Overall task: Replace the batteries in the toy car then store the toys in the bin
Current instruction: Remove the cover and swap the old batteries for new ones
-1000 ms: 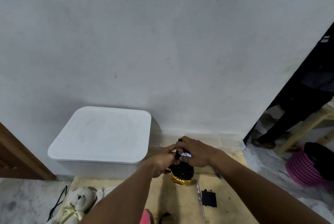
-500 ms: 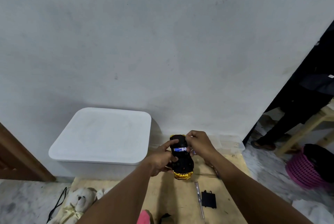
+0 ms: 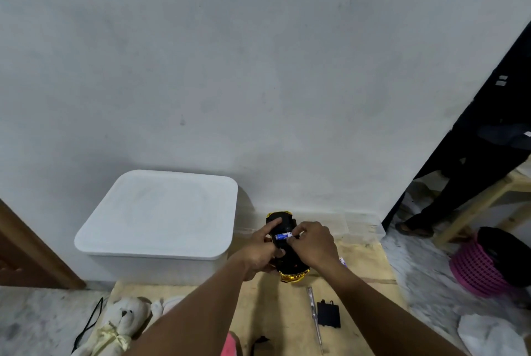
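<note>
- The white bin [image 3: 161, 217] sits lidded against the wall, contents hidden.
- The toy car [image 3: 288, 263] is belly-up, cradled by the left hand [image 3: 258, 253], grip clamped round it to expose the bay.
- The right hand [image 3: 314, 243] pinches a blue battery [image 3: 283, 236] at that bay, grip tight, likely seating it.

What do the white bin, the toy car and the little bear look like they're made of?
White bin: likely plastic, matte, with smooth moulded rounded corners. Toy car: probably plastic; its black underside looks dull, and its gold body is mirror-shiny, like a chrome-look coating. Bear: soft plush fabric, cream and fuzzy, lying limp.
</note>
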